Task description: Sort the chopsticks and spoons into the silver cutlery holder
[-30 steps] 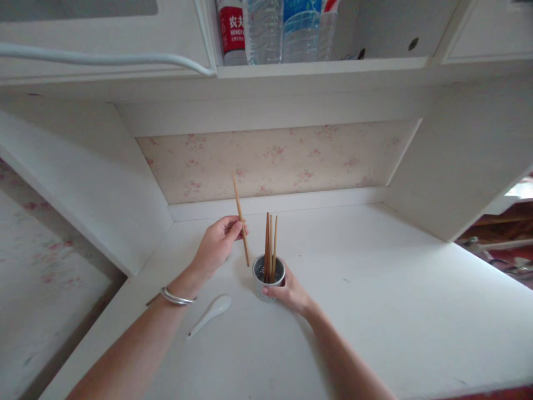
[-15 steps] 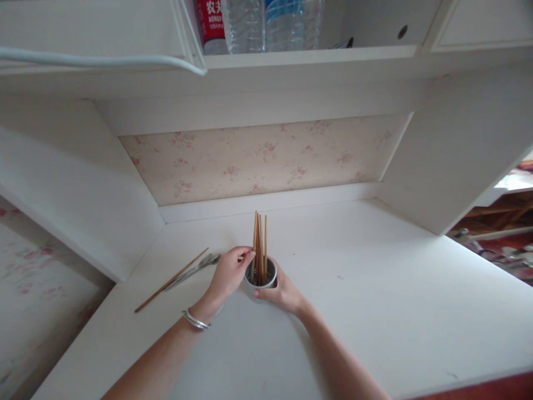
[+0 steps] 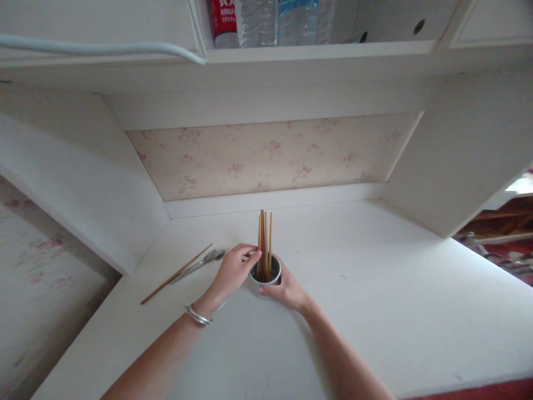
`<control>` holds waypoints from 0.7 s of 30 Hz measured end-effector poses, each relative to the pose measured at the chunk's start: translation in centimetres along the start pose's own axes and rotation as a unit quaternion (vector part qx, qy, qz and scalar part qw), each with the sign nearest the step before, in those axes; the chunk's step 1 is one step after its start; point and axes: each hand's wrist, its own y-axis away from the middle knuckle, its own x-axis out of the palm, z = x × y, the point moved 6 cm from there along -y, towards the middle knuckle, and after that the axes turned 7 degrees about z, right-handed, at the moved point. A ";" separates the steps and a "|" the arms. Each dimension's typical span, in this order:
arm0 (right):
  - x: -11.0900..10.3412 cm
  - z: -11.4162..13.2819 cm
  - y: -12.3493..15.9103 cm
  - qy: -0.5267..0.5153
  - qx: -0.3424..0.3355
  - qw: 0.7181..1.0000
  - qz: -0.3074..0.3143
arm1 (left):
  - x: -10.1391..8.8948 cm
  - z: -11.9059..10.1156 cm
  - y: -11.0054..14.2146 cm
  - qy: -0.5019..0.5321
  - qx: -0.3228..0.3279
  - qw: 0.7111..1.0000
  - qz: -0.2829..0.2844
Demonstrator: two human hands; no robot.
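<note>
Head view, left fingers (image 3: 254, 256) pinching chopstick (image 3: 260, 230) upright in cup (image 3: 255, 285), right fingers (image 3: 270, 290) curled round its side

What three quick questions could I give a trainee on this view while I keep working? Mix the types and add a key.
1. Multiple choice: which grip curls around the round, grey, silver-rimmed cup?
A) left
B) right
C) both
2. True or false: the long, thin, brown wooden stick lying on the flat white counter is to the left of the cup.
3. Fill in: the left grip has its fingertips at the slender wooden ____ standing in the cup.

Key:
1. B, the right grip.
2. True.
3. Chopsticks.
</note>
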 end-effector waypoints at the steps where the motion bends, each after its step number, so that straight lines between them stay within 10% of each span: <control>1: 0.0 -0.1 0.0 -0.002 0.000 1.000 0.000 | 0.1 -0.1 -0.2 0.003 0.001 1.000 0.000; 21: 0.1 -0.2 -0.1 -0.013 0.011 1.000 0.004 | 0.7 0.6 1.4 0.187 -0.047 0.980 0.050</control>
